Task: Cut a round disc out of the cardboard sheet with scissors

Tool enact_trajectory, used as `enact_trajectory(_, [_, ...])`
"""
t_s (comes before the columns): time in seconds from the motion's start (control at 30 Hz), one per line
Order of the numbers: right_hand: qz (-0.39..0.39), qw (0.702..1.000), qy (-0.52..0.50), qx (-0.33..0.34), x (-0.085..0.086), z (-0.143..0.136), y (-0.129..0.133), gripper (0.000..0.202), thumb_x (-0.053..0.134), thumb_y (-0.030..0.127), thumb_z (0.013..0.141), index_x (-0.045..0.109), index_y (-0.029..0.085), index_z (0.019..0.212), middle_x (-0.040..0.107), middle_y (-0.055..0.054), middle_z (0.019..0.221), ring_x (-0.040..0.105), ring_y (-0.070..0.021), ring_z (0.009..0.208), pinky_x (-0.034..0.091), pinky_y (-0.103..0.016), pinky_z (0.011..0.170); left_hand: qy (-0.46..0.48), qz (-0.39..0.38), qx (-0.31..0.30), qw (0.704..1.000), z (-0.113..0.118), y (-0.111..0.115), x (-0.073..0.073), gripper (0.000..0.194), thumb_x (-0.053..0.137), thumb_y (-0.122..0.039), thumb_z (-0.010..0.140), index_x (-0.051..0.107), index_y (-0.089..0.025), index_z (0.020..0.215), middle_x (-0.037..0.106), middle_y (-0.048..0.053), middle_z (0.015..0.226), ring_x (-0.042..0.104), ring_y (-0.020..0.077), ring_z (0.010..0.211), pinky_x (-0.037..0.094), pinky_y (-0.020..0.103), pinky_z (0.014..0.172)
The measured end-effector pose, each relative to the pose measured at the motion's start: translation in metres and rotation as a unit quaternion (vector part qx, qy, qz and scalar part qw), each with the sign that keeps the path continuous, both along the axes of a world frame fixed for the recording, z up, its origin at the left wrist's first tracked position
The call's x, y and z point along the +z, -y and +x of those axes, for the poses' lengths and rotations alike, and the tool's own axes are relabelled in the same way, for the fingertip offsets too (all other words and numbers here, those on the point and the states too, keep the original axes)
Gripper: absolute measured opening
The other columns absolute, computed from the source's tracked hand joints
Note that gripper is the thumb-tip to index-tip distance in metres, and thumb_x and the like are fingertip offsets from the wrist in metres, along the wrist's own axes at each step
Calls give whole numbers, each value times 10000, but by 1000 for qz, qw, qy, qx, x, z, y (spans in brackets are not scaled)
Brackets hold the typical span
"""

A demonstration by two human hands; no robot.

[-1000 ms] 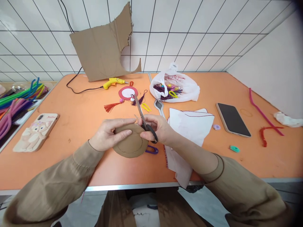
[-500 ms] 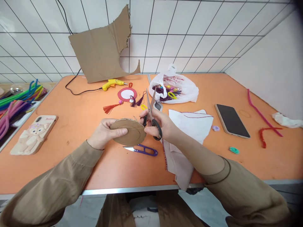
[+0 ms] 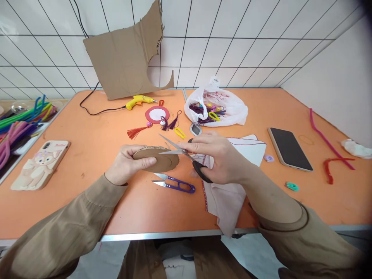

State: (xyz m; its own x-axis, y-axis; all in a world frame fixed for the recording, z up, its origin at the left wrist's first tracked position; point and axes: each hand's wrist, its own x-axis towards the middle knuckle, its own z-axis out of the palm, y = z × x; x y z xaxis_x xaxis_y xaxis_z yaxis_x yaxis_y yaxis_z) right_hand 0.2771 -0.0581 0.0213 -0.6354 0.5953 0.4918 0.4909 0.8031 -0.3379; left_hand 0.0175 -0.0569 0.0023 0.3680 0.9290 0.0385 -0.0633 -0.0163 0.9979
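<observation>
My left hand point(image 3: 124, 162) grips a round cardboard disc point(image 3: 157, 159) by its left side, thumb on top. A curved pencil-like line shows on the disc, and its far edge looks rough. In my right hand point(image 3: 222, 157) is a pair of black-handled scissors point(image 3: 186, 151). Its blades are spread and point left, over the right part of the disc; whether they touch it I cannot tell. Below the disc lie purple thread snips point(image 3: 176, 184) on the table. A white cloth point(image 3: 247, 149) with dark red stitched edging lies partly under my right hand and forearm.
Behind stand a large cut cardboard sheet point(image 3: 119, 64) and a yellow glue gun point(image 3: 141, 101). A red-rimmed disc point(image 3: 157, 114), an orange tassel point(image 3: 138, 131) and a plastic bag point(image 3: 232, 112) of trinkets lie nearer. Phones point(image 3: 290, 149) flank both sides; pipe cleaners point(image 3: 17, 128) are far left.
My right hand has moved right and turned, so the scissors swing from pointing up to pointing left across the disc. The disc is tilted flatter in my left hand.
</observation>
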Motion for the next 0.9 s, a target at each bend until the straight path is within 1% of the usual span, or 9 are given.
enact_trajectory(0.07, [25,999,31,-11,2,-1,2,461,585,174,739,643,170,1196,678,-26,768,568,-158,660,345,-325,662,-7,5,-4,1000,-1,0,-1,187,801,-261,739,808,-217,920,788,66,952,736,237,885,593,323,790])
enact_trajectory(0.13, [40,998,42,-18,2,-2,4,463,561,161,718,657,169,1171,664,-15,724,553,-153,636,318,-319,648,-14,9,-1,1000,-2,0,-1,184,801,-263,740,808,-225,920,790,57,942,735,225,881,588,303,788])
enact_trajectory(0.3, [38,998,55,-18,0,-2,5,441,555,158,714,672,159,1139,641,7,652,535,-135,599,316,-318,665,-22,19,-19,999,-3,-1,1,180,794,-258,748,807,-220,924,786,57,974,730,221,905,585,302,810])
enact_trajectory(0.53, [15,999,46,0,-1,-3,6,457,554,130,698,664,184,1138,646,26,637,519,-127,570,315,-310,665,-26,23,-26,999,-6,-3,2,181,803,-229,727,807,-210,907,789,59,946,731,204,861,586,275,770])
enact_trajectory(0.67, [14,999,29,15,-1,-4,7,480,548,102,694,648,170,1158,661,24,654,536,-124,571,318,-310,663,-32,6,-15,999,-7,-3,2,198,819,-254,703,808,-178,885,788,85,923,731,225,829,589,307,749])
enact_trajectory(0.77, [25,999,32,5,-2,-4,7,468,553,121,714,642,173,1170,661,20,660,550,-130,582,322,-318,674,-32,-5,-9,999,-7,-3,2,220,829,-274,688,807,-161,876,788,98,900,731,235,810,590,315,727])
enact_trajectory(0.9, [36,999,41,-3,-2,-4,7,465,551,136,712,646,168,1166,650,19,652,527,-131,569,305,-316,649,-36,2,-5,999,-6,-2,4,195,836,-266,676,807,-164,840,789,87,859,728,216,757,586,290,682])
